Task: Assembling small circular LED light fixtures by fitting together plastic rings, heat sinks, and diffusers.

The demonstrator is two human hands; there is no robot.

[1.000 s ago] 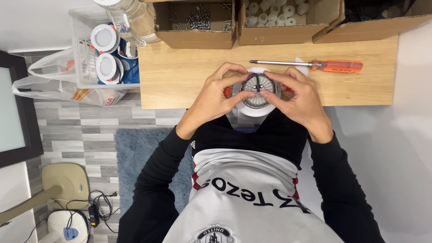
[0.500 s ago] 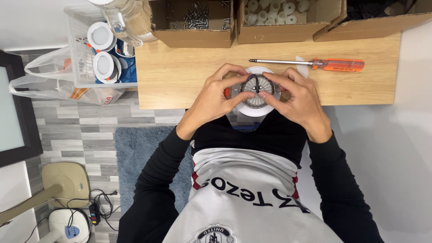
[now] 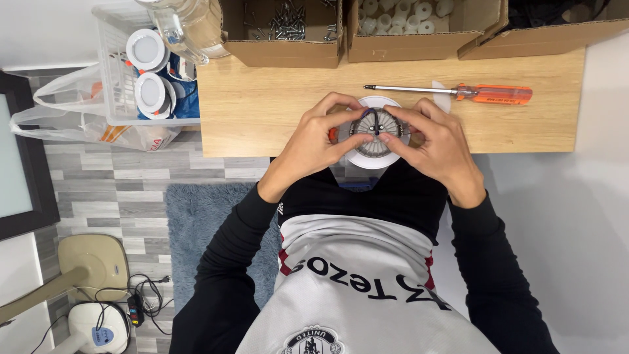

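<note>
A round white lamp fitting (image 3: 375, 156) with a grey ribbed metal back lies at the near edge of the wooden table (image 3: 262, 111). My left hand (image 3: 314, 141) grips its left side, fingers curled over the rim. My right hand (image 3: 436, 141) holds its right side, thumb and forefinger pinching at the centre where a short dark wire sticks up. A small red part shows at the fitting's left edge, under my left fingers.
An orange-handled screwdriver (image 3: 485, 94) lies just beyond my hands. Cardboard boxes sit at the back: one with screws (image 3: 288, 26), one with white round parts (image 3: 406, 16). A clear crate (image 3: 131, 72) with more round fittings stands left, above a plastic bag (image 3: 78, 118).
Both hands have shifted slightly on the fitting; my fingers have closed in toward its centre. The fitting stays in the same place.
</note>
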